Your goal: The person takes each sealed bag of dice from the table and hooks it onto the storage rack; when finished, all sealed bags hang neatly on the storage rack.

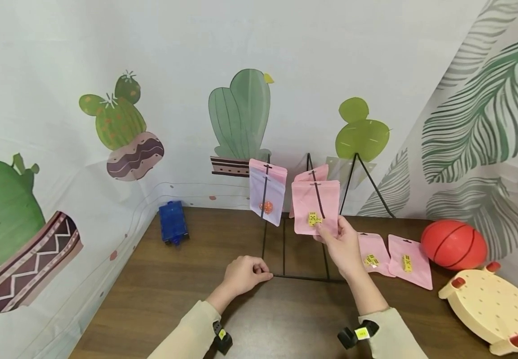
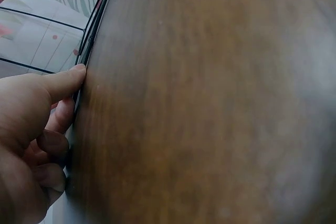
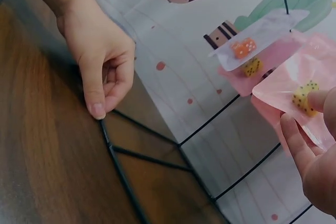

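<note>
A black wire display rack [image 1: 301, 277] stands on the table, with prongs sticking out toward me. My left hand [image 1: 243, 274] pinches the front left corner of its base between thumb and fingers; the left wrist view shows the thumb [image 2: 68, 81] on the wire. My right hand [image 1: 346, 252] pinches the lower edge of a pink pouch [image 1: 304, 199] holding yellow dice [image 1: 312, 218]. The middle prong passes through this pouch's top hole. Behind it, another pink pouch [image 1: 320, 172] is mostly hidden. On the left prong hangs a pink-and-white pouch [image 1: 263, 182] with an orange die [image 1: 266, 207].
Two pink pouches with yellow dice, a left one [image 1: 371, 244] and a right one [image 1: 413, 254], lie right of the rack. Beyond them are a red ball [image 1: 453, 244] and a cream board with red-tipped legs [image 1: 496, 304]. A blue toy cart [image 1: 173, 222] stands back left.
</note>
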### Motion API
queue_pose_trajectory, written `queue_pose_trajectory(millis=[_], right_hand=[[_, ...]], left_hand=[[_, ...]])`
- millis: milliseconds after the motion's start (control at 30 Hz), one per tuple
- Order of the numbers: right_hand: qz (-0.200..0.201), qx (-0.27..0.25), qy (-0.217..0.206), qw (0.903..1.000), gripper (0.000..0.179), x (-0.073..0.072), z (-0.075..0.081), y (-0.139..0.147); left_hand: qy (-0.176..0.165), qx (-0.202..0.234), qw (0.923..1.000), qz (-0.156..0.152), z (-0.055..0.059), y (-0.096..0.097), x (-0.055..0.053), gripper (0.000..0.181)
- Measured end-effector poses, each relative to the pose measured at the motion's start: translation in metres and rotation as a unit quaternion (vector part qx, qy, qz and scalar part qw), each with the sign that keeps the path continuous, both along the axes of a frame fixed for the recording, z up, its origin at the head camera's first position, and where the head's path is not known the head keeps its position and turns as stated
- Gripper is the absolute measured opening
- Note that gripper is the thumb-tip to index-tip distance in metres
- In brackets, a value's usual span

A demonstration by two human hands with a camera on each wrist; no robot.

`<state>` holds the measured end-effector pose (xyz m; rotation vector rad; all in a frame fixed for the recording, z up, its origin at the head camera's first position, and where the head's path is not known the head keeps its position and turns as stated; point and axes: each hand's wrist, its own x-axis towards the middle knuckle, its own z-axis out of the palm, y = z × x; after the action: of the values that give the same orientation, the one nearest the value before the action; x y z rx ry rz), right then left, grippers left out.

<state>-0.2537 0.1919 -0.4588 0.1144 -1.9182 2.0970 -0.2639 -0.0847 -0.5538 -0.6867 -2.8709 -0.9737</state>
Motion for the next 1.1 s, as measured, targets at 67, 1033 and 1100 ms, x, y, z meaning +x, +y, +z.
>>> queue_pose_trajectory(millis=[67,1033,1100], right_hand=[[0.0,0.0,-0.003,1.0,0.03,-0.002,-0.004,0.0],[-0.134,0.155,-0.063,0.9767,0.025,0.007,-0.045,0.077],[-0.165,0.206,-0.069,0.9621,0.024,0.007,-0.046,0.088]], left_hand=[[0.001,0.0,1.0,-0.001,0.0,0.0,0.0,0.014],[-0.009,-0.003,0.9999,0.006,-0.004,-0.001,-0.003,0.016],[-0.009,-0.003,0.9999,0.005,-0.005,-0.001,-0.003,0.016]])
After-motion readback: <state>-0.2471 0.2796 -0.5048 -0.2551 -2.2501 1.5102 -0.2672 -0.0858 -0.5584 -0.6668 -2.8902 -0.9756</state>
